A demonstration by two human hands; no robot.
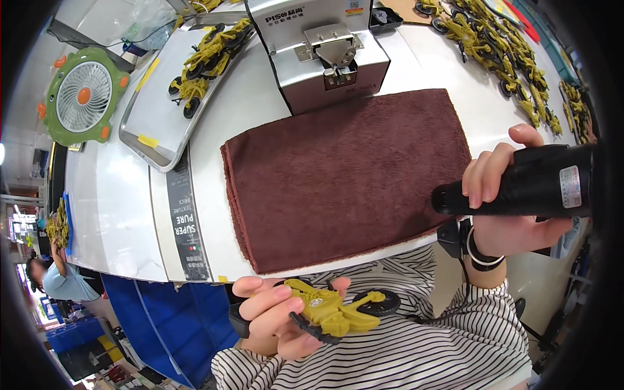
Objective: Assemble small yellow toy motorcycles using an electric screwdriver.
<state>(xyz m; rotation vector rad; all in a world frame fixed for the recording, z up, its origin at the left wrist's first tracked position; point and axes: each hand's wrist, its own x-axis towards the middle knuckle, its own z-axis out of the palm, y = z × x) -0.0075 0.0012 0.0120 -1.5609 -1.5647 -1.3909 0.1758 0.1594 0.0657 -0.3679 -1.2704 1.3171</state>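
Observation:
My left hand point(268, 311) is closed around a yellow toy motorcycle point(333, 313) with black wheels, holding it in front of the table's near edge, above my striped clothing. The toy lies tilted on its side in my fingers. On the right, my right hand point(487, 174) grips a thick black cylindrical tool that looks like an electric screwdriver point(530, 185). Its narrow rounded end points left, over the right edge of a folded brown cloth point(351, 175). I cannot make out a bit at its tip.
Behind the cloth stands a silver box-shaped screw feeder point(304, 88). To its left, a metal tray point(135, 133) bears several yellow toys, beside a green fan point(84, 97). More yellow toys point(500, 58) lie heaped at the far right. Another person point(65, 281) works at far left.

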